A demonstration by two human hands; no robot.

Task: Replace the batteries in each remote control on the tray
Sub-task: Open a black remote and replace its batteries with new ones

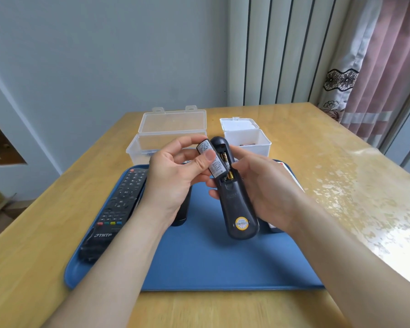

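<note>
Pinching the detached battery cover (211,160), left hand (173,181) fingers (189,141) hovered; right hand (266,185) gripped the remote (237,205), whose batteries (226,162) likely needed pulling next

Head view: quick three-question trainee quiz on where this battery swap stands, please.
1. What lies in the open compartment of the held remote?
2. True or false: the right hand holds nothing.
3. The cover is held by: A) left hand B) right hand C) neither.
Key: 1 batteries; 2 false, it holds the remote; 3 A.
</note>
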